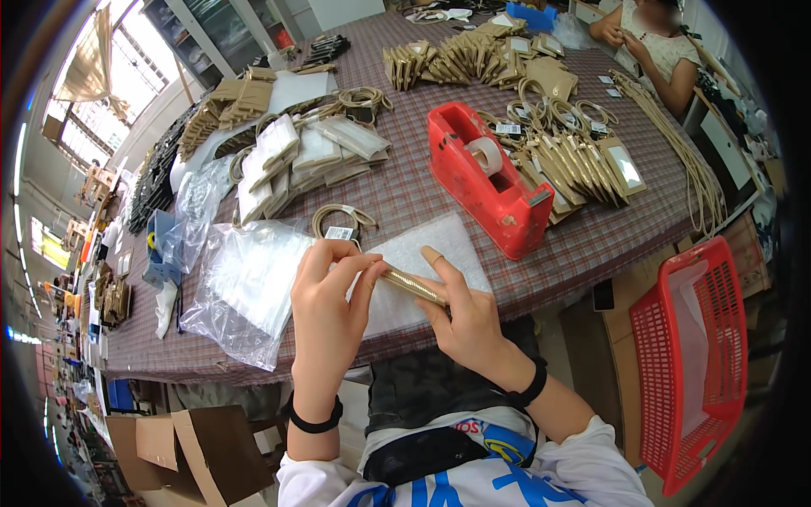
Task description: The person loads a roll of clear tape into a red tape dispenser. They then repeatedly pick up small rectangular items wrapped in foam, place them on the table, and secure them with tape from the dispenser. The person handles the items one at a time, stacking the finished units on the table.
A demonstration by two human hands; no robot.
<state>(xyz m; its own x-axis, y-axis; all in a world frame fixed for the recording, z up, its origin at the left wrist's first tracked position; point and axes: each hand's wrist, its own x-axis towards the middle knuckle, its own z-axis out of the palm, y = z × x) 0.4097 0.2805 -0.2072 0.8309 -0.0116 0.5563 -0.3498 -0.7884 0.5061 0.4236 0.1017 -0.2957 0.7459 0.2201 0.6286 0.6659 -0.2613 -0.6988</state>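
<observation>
White shirt (579, 469) with blue print lies nearest the camera, along the lower edge. At lower left, an open cardboard box (220, 448) stands below the bench (408, 177), which is covered with checked cloth. Along the left part of the bench sits a blue holder (160, 272), with clear plastic bags (245, 296) to its right and a heap of wrapped packets (270, 160) behind them. Left hand (323, 300): fingers bent, thumb and forefinger pinching the left end of a narrow tan pouch (416, 286). Pouch position: between both hands, seen edge-on with its gold-coloured edge showing, over a white foam sheet (456, 241). Just beyond the left hand lies a tagged cord loop (363, 217). Right hand (475, 329): thumb and forefinger grasping the right end of the pouch; a tan strip wraps the forefinger tip. Behind the right hand stands a red tape dispenser (511, 203). Farther right are a row of tan pouches (579, 169), a seated co-worker (680, 63) with both hands raised, a bundle of long cords (676, 152), and a red basket (735, 338) beside the bench.
</observation>
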